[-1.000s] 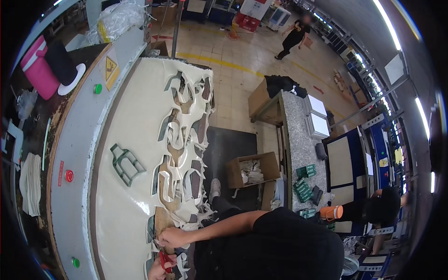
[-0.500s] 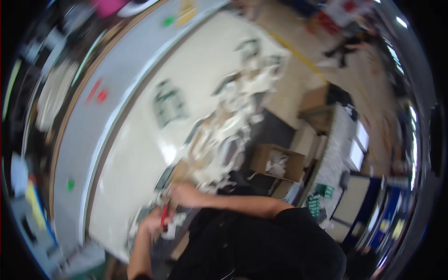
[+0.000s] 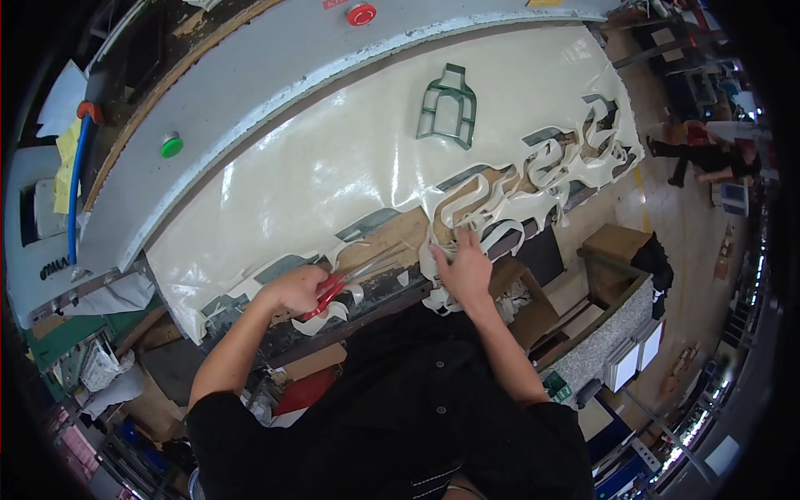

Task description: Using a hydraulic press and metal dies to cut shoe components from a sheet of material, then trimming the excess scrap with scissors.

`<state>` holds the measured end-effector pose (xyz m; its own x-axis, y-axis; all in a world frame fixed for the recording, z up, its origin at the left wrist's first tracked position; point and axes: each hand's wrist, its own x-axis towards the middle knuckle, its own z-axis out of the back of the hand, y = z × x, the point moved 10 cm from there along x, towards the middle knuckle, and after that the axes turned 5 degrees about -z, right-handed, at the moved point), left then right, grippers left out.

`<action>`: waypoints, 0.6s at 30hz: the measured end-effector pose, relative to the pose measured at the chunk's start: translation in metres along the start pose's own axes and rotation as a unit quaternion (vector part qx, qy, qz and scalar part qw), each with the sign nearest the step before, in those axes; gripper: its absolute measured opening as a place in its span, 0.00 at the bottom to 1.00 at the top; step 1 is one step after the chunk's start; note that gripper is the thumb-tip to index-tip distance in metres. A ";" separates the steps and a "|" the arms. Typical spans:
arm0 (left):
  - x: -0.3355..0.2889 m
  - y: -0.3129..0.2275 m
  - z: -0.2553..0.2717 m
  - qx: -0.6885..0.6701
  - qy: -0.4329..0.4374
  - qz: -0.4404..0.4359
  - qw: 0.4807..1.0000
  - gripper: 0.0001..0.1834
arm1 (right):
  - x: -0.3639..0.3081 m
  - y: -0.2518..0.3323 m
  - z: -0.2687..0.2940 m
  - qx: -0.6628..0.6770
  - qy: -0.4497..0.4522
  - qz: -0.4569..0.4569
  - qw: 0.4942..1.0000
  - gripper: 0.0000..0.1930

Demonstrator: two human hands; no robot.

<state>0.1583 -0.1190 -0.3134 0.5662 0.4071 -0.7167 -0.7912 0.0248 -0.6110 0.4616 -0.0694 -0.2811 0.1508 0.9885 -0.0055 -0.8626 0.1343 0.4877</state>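
Observation:
In my left hand [image 3: 298, 289] is a pair of scissors [image 3: 335, 287], its red handles in my closed fingers and its metal blades pointing right. My right hand [image 3: 468, 268] rests on cream-coloured offcut strips [image 3: 442, 250], thumb and fingers apart. The strips lie tangled along the near edge of a glossy cream sheet [image 3: 317, 187], with shaped holes between them. Through the holes, brown board [image 3: 392, 237] and dark surface show. Farther back on the sheet stands a green cutting die [image 3: 450, 107] shaped like a bottle outline.
Behind the sheet runs a grey machine beam [image 3: 275, 92] with a green button [image 3: 171, 145] and a red button [image 3: 361, 14]. Below right of the table, a cardboard box [image 3: 533, 312] holds white scraps. A person [image 3: 708, 158] is at the far right.
My view has swung, and the earlier frame is blurred. My hands were close together at the scissors; now my right hand is farther right on the strips, while the scissors remain in my left.

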 end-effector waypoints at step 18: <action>0.153 -0.032 -0.005 -0.089 0.159 -0.034 0.983 0.16 | -0.003 -0.014 -0.017 -0.008 0.108 0.033 0.994 0.13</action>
<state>0.2718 -0.0620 -0.4051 0.6816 0.1044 -0.7242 -0.7126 -0.1301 -0.6894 0.4646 -0.0733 -0.3025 -0.0122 0.9868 -0.1615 -0.8747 0.0677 0.4799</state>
